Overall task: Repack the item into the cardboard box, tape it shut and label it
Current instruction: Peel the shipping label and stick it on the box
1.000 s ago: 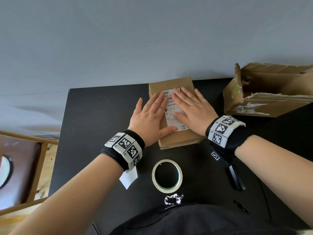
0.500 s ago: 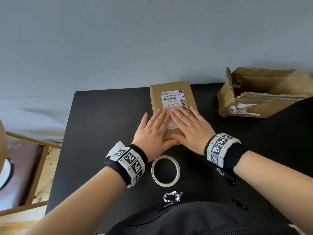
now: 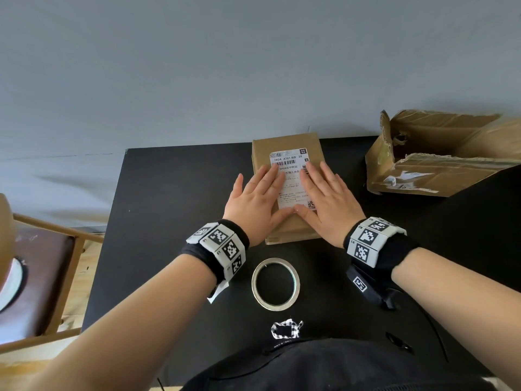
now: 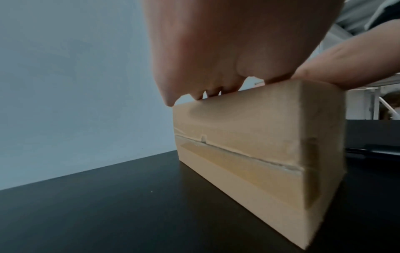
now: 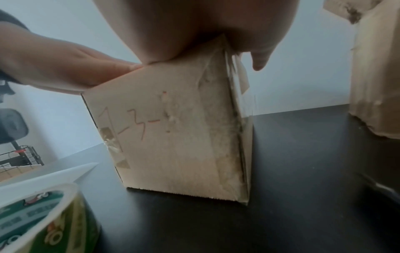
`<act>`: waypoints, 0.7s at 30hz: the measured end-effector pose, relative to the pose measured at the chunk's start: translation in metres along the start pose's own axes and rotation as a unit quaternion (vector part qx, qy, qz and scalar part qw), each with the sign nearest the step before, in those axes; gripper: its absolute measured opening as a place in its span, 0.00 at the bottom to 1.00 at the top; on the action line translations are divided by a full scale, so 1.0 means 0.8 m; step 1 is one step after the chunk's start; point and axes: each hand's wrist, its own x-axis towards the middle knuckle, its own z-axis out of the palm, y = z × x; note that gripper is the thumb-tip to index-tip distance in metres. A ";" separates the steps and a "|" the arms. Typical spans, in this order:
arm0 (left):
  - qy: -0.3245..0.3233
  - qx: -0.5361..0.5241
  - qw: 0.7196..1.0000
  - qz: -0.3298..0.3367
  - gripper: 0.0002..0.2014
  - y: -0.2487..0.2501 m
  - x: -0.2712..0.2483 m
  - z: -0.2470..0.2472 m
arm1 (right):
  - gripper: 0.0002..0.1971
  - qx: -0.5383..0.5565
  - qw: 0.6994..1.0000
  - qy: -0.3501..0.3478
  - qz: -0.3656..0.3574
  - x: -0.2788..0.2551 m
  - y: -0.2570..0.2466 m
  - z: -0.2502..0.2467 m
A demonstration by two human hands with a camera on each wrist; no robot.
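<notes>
A closed brown cardboard box (image 3: 284, 232) lies on the black table (image 3: 174, 198), with a white shipping label (image 3: 291, 179) on its top. My left hand (image 3: 258, 197) lies flat on the label's left side, fingers straight. My right hand (image 3: 328, 198) lies flat on its right side; the two thumbs meet at the label's near edge. In the left wrist view the box (image 4: 255, 157) shows a taped seam along its side. In the right wrist view the box (image 5: 173, 142) end bears red handwriting.
A roll of clear tape (image 3: 275, 283) lies near me, also the tape roll (image 5: 41, 220) at lower left. A torn open cardboard box (image 3: 439, 162) sits at the right. A black tool (image 3: 375, 289) lies under my right wrist. A wooden chair (image 3: 42, 280) stands left of the table.
Both hands slid apart over the label, from its middle and near part toward its left and right sides, uncovering the middle of the label.
</notes>
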 end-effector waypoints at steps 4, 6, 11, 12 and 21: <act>0.001 0.001 1.000 0.010 0.30 -0.011 0.030 -0.013 | 0.45 -0.004 1.000 -0.001 -0.019 0.005 0.005 0.001; 0.000 0.014 1.000 0.020 0.29 -0.011 0.047 -0.016 | 0.45 -0.008 1.000 0.005 -0.030 0.007 0.007 0.000; 0.012 0.023 0.999 0.029 0.30 -0.007 0.080 -0.017 | 0.44 -0.001 0.999 0.016 -0.047 0.015 0.015 -0.005; 0.017 0.020 0.999 0.018 0.30 -0.009 0.081 -0.016 | 0.43 -0.008 0.998 0.020 -0.056 0.018 0.018 -0.007; 0.033 -0.001 0.998 -0.049 0.30 -0.024 0.083 -0.011 | 0.42 -0.023 0.999 -0.023 -0.033 0.033 0.014 -0.025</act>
